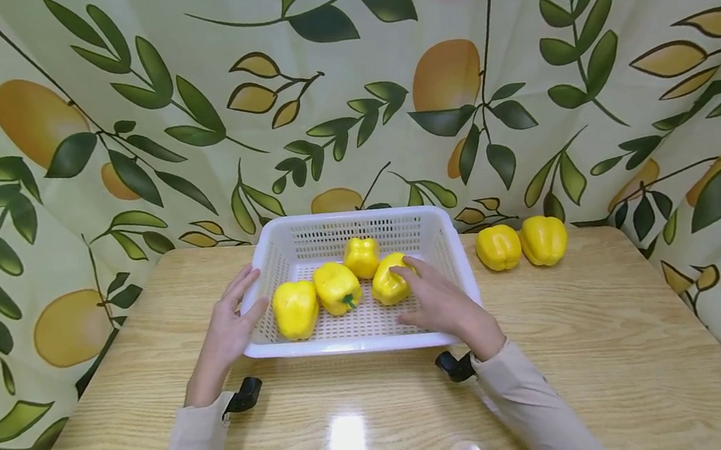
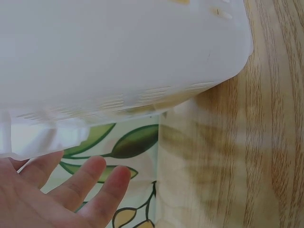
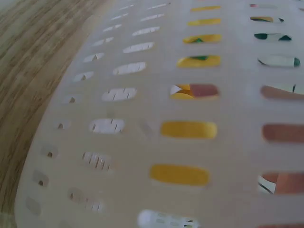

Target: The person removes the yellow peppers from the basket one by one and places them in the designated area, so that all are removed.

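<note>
Wooden table (image 1: 581, 348): bore white basket (image 1: 459, 273), centre rear. Basket held four yellow peppers (image 1: 337, 287); two more peppers (image 1: 521, 244) remained outside, right. Left hand (image 1: 228, 329), fingers straight, touched basket's rim; right hand (image 1: 439, 301) rested on one pepper (image 1: 386, 289), fingers relaxed.

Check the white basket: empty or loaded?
Loaded. The white basket holds four yellow peppers; two more peppers sit outside it on the table. The right hand rests on one pepper inside.
</note>
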